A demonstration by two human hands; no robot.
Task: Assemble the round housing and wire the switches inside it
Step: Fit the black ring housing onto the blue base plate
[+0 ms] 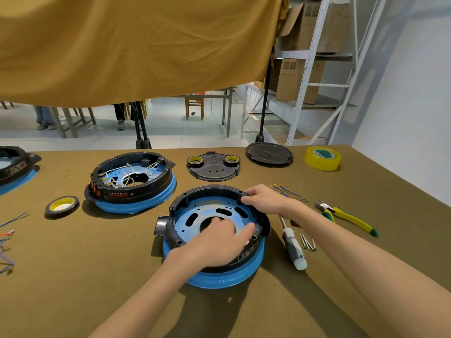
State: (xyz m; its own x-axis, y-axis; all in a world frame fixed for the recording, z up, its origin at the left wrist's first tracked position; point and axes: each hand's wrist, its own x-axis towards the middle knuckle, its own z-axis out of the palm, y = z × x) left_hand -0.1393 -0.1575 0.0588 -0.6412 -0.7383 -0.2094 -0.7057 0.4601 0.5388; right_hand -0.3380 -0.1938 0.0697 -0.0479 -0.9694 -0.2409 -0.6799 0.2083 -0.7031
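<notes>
Right hand (262, 198) grips housing (219, 274) far rim.

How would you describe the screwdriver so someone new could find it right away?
Start at the housing that both hands rest on, nearest the camera. Just right of it, the screwdriver lies on the table, handle toward you. Its grey-and-white handle sets it apart from the yellow-green pliers farther right.
</notes>
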